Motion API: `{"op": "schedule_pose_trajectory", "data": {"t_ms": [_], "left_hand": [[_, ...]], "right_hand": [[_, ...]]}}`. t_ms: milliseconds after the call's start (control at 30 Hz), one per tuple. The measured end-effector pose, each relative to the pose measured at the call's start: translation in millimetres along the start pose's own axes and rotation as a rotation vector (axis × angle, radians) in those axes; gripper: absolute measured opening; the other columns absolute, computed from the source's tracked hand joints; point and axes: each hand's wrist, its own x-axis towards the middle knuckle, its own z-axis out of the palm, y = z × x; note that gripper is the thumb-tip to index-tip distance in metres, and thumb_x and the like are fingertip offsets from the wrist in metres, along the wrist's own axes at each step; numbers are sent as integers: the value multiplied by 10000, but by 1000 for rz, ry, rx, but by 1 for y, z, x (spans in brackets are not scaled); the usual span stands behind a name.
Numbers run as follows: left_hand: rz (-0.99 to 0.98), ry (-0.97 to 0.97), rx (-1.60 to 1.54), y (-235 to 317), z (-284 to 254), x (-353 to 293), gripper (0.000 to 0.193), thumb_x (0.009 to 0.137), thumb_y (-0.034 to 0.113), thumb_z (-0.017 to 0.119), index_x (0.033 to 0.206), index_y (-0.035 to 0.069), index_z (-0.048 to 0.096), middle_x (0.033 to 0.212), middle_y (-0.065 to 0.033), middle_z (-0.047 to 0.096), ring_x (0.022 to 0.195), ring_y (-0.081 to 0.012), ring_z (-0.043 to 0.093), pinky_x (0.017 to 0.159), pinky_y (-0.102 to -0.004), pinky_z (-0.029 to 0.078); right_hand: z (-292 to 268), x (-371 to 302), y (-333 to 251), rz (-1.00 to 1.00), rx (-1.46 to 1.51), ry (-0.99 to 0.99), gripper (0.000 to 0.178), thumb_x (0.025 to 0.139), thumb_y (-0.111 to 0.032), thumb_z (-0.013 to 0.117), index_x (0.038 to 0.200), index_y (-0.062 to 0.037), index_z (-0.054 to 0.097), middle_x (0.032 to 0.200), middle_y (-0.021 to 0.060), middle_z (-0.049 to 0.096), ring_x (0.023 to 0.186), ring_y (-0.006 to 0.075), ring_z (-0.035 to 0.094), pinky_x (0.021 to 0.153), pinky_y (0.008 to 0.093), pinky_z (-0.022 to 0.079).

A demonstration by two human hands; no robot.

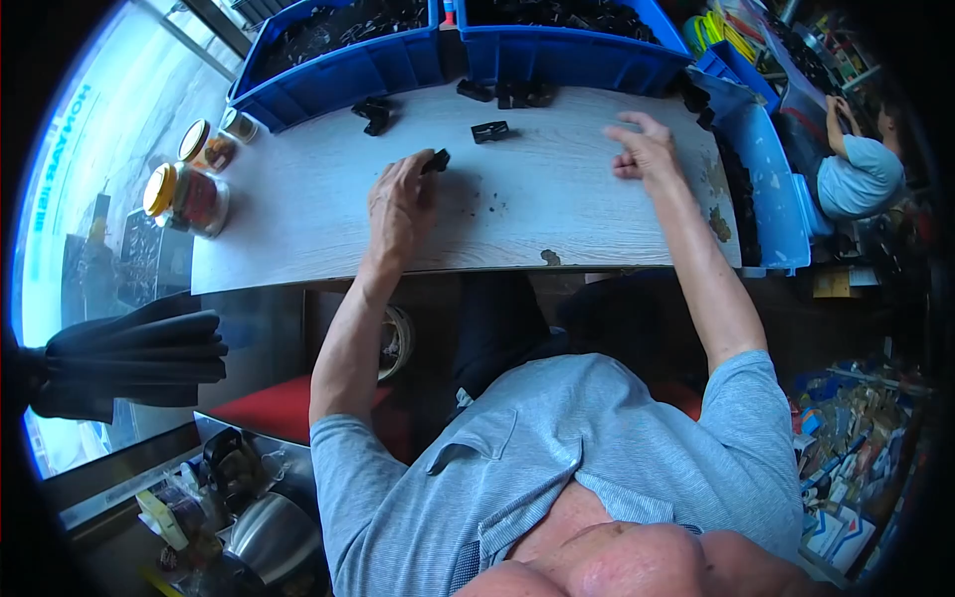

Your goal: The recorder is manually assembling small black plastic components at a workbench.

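My left hand [400, 204] is over the left half of the pale wooden table [587, 214], its fingers closed on a small black plastic part [439, 159] that sticks out past the fingertips. Over the table's right side, my right hand [647, 151] has its fingers apart and holds nothing. Between the two hands, a little farther away, lies a single black clip-like part [489, 131]. More black parts [523, 95] rest in a row below the far bins, and another pair [374, 115] lies beyond my left hand. Dark crumbs [489, 204] are scattered near the middle.
Two blue bins [343, 85] [577, 60] full of black parts line the far edge. A lighter blue bin [756, 149] stands against the right edge. Lidded jars [189, 199] stand at the left. Another person [860, 177] sits beyond, at far right.
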Motion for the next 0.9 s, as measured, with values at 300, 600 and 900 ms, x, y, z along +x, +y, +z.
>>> {"op": "schedule_pose_trajectory", "data": {"t_ms": [300,600,900], "left_hand": [[134,115,-41,17,29,39,243,916,71,675,1157,81,704,1027,-123,727,893,-319,694,770,-394,550],[293,-116,-17,7,49,66,258,942,93,642,1185,113,727,1076,-121,725,945,-339,704,793,-413,574],[283,-91,-107,5,49,50,311,920,18,653,1217,93,706,1109,-124,718,966,-329,720,795,-397,599]], "right_hand": [[106,-32,-34,-81,-358,-316,572,829,-198,785,1367,-158,596,680,42,603,471,126,576,399,284,486],[112,-23,-34,-80,-533,-340,360,859,-201,701,1218,-174,713,723,61,677,496,124,607,432,272,512],[110,-25,-22,-194,-491,-319,298,857,-173,709,1155,-148,712,603,-13,560,463,82,542,398,256,449]]}}
